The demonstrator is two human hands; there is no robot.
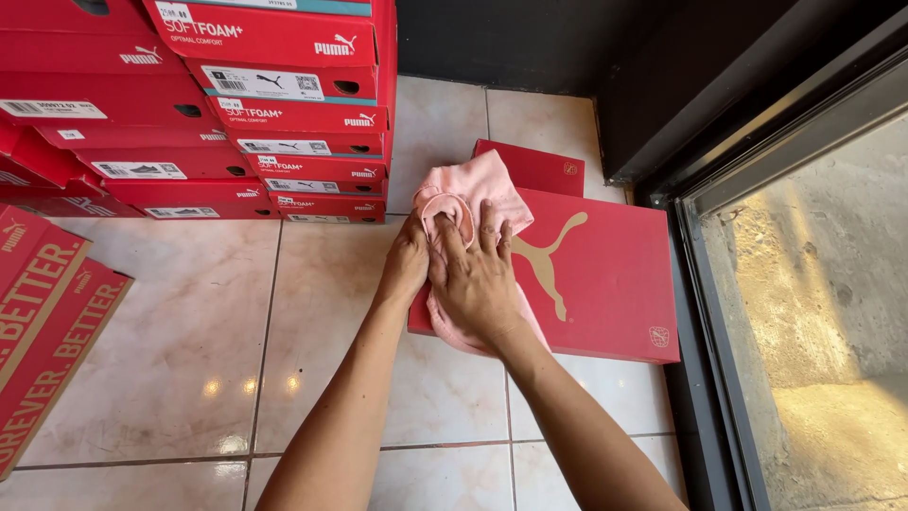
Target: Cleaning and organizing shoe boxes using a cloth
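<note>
A red shoe box [605, 274] with a gold emblem on its lid lies flat on the tiled floor. A pink cloth [473, 189] is spread over the box's left end. My right hand [478, 279] lies flat on the cloth with fingers spread, pressing it onto the lid. My left hand [407, 260] sits right beside it at the box's left edge, fingers curled into the cloth. Part of the cloth is hidden under both hands.
A tall stack of red shoe boxes [284, 114] stands at the back left. More red boxes [43, 322] lie at the left edge. Another red box [539, 168] sits behind the one under my hands. A dark door frame and glass [700, 312] run along the right.
</note>
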